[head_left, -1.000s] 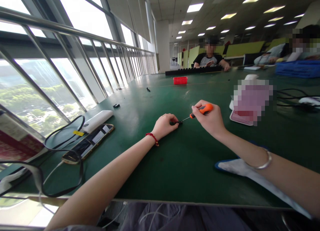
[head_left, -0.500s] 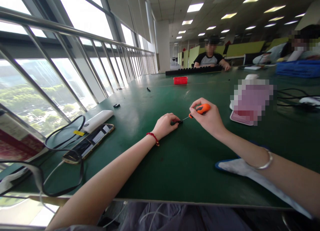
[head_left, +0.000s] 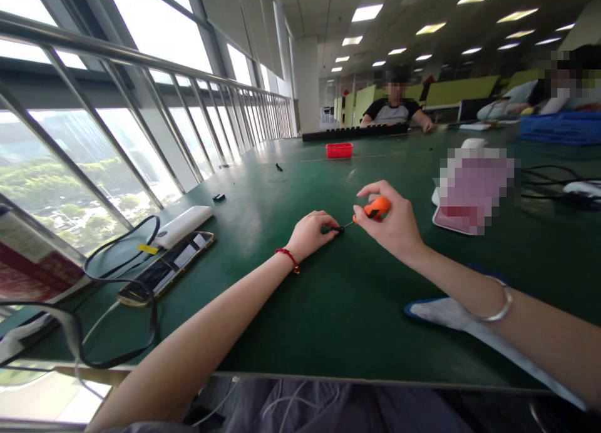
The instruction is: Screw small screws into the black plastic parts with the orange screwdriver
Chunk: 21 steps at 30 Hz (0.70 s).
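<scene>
My left hand (head_left: 313, 233) rests on the green table (head_left: 282, 320), its thumb and fingers pinching a small black part (head_left: 339, 229). An orange and black screwdriver (head_left: 376, 208) slants down to the left, its thin metal shaft reaching the black part. Around its handle is my right hand (head_left: 393, 223), thumb and index finger spread wider, with the handle lying against the other fingers. Where exactly the tip meets the part is too small to tell.
A red tray (head_left: 339, 150) and a long black strip (head_left: 357, 132) lie further back. Phone (head_left: 166, 270), white power bank (head_left: 184, 226) and cables are at left. At right are a pink item (head_left: 474, 192), a blue basket (head_left: 558, 129) and a white-blue pad (head_left: 441, 311). People sit beyond.
My right thumb and index finger have spread apart on the screwdriver, and its handle has shifted slightly left. Across the table, the long black strip has moved a little left.
</scene>
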{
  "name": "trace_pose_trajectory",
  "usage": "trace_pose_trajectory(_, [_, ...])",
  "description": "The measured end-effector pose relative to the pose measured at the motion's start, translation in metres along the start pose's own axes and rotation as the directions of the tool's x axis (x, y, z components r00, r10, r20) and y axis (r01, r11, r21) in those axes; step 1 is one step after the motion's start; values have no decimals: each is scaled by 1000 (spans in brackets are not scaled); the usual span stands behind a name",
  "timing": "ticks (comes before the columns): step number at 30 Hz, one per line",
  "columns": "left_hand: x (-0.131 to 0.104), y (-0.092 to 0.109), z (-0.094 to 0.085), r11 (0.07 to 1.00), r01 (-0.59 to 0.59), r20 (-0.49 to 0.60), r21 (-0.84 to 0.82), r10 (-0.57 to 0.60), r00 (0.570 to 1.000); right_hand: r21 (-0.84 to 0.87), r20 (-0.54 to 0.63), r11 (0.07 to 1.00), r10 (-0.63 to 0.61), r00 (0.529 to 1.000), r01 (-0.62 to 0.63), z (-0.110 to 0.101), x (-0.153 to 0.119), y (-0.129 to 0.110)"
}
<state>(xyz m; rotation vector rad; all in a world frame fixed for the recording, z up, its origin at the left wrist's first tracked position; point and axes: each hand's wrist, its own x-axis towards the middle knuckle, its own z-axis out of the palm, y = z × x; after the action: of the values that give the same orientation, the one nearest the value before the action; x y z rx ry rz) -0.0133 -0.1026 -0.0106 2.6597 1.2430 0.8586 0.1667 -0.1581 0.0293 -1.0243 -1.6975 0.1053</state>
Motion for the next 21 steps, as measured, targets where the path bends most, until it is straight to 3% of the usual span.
trace_pose_trajectory(8, [1, 1, 1, 1000, 6, -6, 30, -6, 1000, -57, 14, 998, 31, 999, -30, 0, 0, -1])
trace_pose_trajectory(16, [0, 2, 0, 999, 19, -7, 46, -18, 1000, -82, -54, 995, -64, 997, 59, 3, 0, 3])
trace_pose_trajectory(21, [0, 2, 0, 999, 10, -5, 53, -10, 1000, -106, 76, 994, 1, 997, 7, 1, 0, -3])
